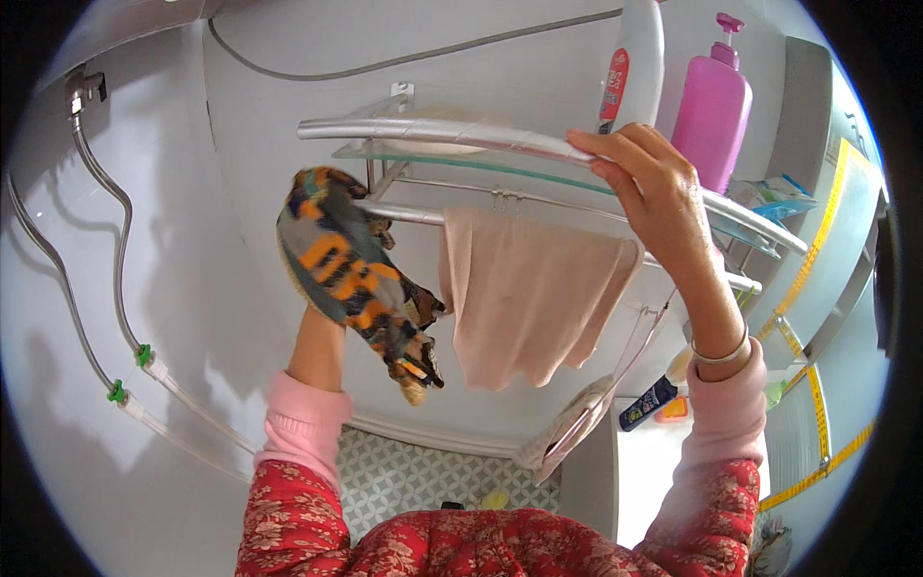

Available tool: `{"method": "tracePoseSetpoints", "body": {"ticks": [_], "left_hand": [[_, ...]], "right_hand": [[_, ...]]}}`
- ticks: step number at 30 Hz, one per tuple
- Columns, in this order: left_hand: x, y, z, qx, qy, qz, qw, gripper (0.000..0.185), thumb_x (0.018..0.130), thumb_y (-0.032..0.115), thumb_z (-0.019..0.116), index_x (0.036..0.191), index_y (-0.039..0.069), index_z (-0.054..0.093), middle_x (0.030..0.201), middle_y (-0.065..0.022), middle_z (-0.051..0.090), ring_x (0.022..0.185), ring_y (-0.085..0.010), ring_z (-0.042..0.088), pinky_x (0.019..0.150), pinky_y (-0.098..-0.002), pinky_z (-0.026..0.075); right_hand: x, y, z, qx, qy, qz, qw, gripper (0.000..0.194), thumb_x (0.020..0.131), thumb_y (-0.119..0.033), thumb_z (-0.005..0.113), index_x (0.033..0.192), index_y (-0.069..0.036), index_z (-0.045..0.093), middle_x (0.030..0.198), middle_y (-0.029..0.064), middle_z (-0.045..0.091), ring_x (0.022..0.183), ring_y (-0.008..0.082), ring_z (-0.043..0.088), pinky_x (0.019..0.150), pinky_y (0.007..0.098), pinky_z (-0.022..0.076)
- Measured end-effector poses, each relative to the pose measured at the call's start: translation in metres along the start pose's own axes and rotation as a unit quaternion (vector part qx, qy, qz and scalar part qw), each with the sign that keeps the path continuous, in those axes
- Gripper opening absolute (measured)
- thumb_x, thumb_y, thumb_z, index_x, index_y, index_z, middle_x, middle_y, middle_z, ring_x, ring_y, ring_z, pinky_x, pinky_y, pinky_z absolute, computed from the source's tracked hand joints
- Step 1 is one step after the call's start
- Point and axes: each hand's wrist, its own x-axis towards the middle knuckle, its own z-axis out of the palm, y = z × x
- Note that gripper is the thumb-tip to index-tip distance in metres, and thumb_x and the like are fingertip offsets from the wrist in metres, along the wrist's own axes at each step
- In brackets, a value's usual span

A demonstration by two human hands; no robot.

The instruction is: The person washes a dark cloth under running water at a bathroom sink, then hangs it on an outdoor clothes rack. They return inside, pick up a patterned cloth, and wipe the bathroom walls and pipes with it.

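A patterned cloth [339,260] in orange, grey and black covers most of my left hand [321,333], which holds it at the left end of the lower metal rail [404,211]. My fingers on that side are hidden under the fabric. Higher up and to the right, my right hand [652,180] pinches the silver front rail [447,133] of a glass wall shelf [505,172], thumb below and fingers above. Between my hands a pink towel [533,296] hangs over the lower rail.
On the shelf stand a white bottle [642,65] with a red label and a pink pump bottle [714,115]. A mesh pouch [577,425] hangs beneath. Two braided hoses [122,209] run down the left wall. At the right are a dark tube [647,404] and yellow-edged panels [822,418].
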Motion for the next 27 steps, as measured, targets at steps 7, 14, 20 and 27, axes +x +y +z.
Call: {"method": "tracePoseSetpoints", "body": {"ticks": [7,14,20,27], "left_hand": [[-0.007,-0.057,0.018,-0.110,0.010,-0.015,0.994,0.033,0.098,0.029,0.039,0.113,0.003,0.054,0.103,-0.0123,0.062,0.090,-0.0230,0.062,0.074,-0.0356,0.057],[-0.020,-0.092,0.050,-0.117,-0.037,-0.076,0.989,0.032,0.098,0.027,0.040,0.113,0.003,0.054,0.102,-0.0124,0.062,0.089,-0.0232,0.062,0.072,-0.0351,0.057],[-0.062,-0.022,0.034,-0.105,-0.051,-0.017,0.993,0.031,0.098,0.026,0.040,0.113,0.003,0.054,0.101,-0.0126,0.061,0.088,-0.0233,0.062,0.071,-0.0347,0.057],[-0.100,0.088,0.043,-0.037,-0.069,0.101,0.992,0.031,0.097,0.027,0.041,0.113,0.003,0.054,0.099,-0.0130,0.062,0.086,-0.0240,0.062,0.071,-0.0345,0.056]], "right_hand": [[0.001,-0.001,-0.004,-0.006,-0.015,-0.002,1.000,0.020,0.083,-0.010,0.065,0.102,-0.010,0.068,0.079,0.0062,0.059,0.075,0.0222,0.059,0.065,0.0341,0.0526],[-0.002,0.000,-0.003,0.011,-0.017,0.011,1.000,0.018,0.087,-0.015,0.062,0.103,-0.010,0.067,0.080,0.0067,0.060,0.076,0.0223,0.059,0.067,0.0363,0.0518],[0.027,0.012,-0.019,-0.097,0.168,0.078,0.978,0.037,0.079,-0.027,0.074,0.106,-0.004,0.065,0.087,0.0122,0.062,0.078,0.0267,0.062,0.069,0.0383,0.0521],[0.084,0.044,-0.006,-0.232,-0.014,0.302,0.925,0.097,0.067,-0.055,0.075,0.131,0.007,0.038,0.086,0.0211,0.067,0.077,0.0324,0.069,0.068,0.0415,0.0559]]}}
